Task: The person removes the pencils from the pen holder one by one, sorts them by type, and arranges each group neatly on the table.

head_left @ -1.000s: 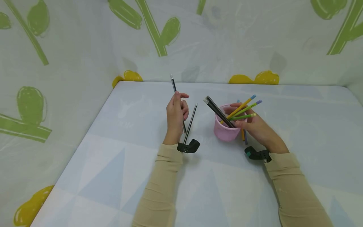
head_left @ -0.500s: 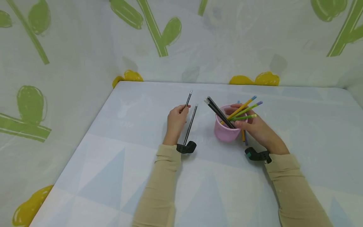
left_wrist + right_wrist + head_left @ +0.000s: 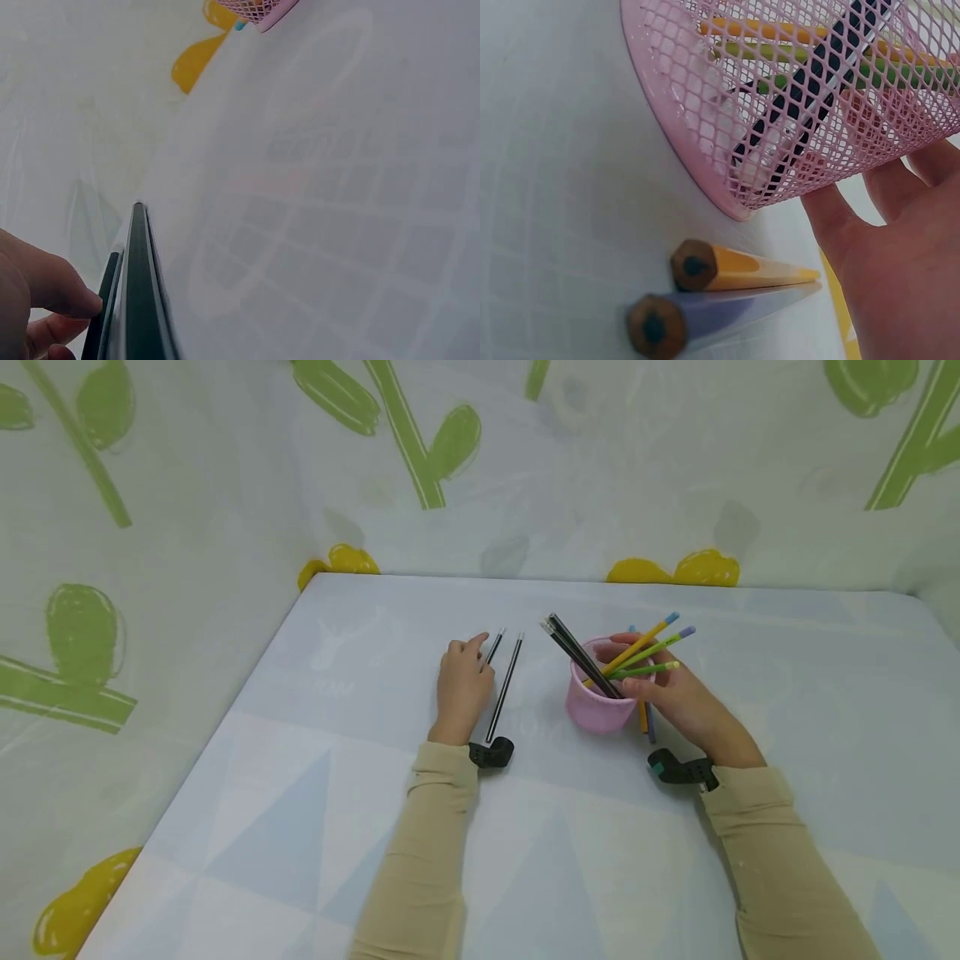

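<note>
My left hand (image 3: 461, 689) is low over the table, left of the cup. Its thumb and fingers pinch a black pencil (image 3: 492, 647), whose lower part the hand hides in the head view. Just to the right of it, a second black pencil (image 3: 505, 689) lies on the table at nearly the same slant. My right hand (image 3: 678, 702) holds the pink mesh pencil cup (image 3: 596, 714) by its right side, fingers against the mesh (image 3: 780, 97). Several black pencils (image 3: 576, 656) lean left in the cup; a yellow-orange pencil (image 3: 651, 631) and green ones (image 3: 643, 671) lean right.
Beside the cup's base, partly under my right hand, an orange pencil (image 3: 757, 270) and a purple pencil (image 3: 712, 315) lie side by side. The pale patterned table (image 3: 547, 877) meets a leaf-printed wall (image 3: 525, 485) at the back. Each wrist wears a black camera mount (image 3: 492, 752).
My left hand has turned over and come down with the black pencil, which was raised upright and now sits low alongside the other one. The right hand and cup have stayed put.
</note>
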A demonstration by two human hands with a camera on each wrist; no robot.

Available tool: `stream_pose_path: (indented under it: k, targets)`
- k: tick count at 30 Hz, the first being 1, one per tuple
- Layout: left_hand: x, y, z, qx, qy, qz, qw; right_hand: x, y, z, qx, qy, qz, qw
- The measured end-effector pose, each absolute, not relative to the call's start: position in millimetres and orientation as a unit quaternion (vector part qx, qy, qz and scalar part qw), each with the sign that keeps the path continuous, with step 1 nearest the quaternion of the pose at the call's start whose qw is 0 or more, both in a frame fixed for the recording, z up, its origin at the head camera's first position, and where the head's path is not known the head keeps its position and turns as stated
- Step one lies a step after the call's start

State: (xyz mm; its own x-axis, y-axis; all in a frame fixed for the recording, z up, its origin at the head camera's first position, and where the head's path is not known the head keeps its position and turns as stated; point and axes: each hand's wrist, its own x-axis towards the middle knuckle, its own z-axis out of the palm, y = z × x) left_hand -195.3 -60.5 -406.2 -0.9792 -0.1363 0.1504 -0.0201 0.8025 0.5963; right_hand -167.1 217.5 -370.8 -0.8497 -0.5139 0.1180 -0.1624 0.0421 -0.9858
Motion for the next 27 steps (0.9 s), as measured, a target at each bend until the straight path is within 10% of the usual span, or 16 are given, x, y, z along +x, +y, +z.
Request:
stream_pose_path:
  k: [19, 27]
  targets:
    - [-192, -45, -383, -0.062, -0.894, -0.425, 0.124, -170, 217, -373, -0.232, 0.725, -0.637, 0.123]
    - [-184, -35, -370, -0.198, -0.799, -0.563, -0.078, -170, 215, -372, -0.222, 0.723, -0.640, 0.133]
